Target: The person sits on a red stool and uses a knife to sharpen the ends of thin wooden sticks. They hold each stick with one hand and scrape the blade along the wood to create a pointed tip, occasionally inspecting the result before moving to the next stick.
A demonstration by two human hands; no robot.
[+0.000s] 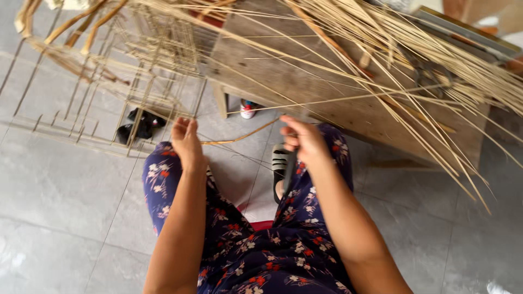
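Observation:
A thin tan cane strip [239, 138] runs in a shallow sag between my two hands. My left hand [186, 140] pinches its left end above my left knee. My right hand [305, 140] grips the other end above my right knee. Just beyond my left hand stands a half-woven cane frame [136, 65] of upright stakes and crossing strands. A large bundle of long pale cane strips [392, 60] fans across a low wooden bench [305, 81] in front of me. I sit with floral dark-blue trousers [256, 245] over my legs.
Grey floor tiles [65, 185] lie all around. A black-and-white sandal [280, 166] is on my foot between my knees. A dark pair of shoes [139, 125] sits behind the frame, and another person's red-and-white shoe [248, 110] shows under the bench.

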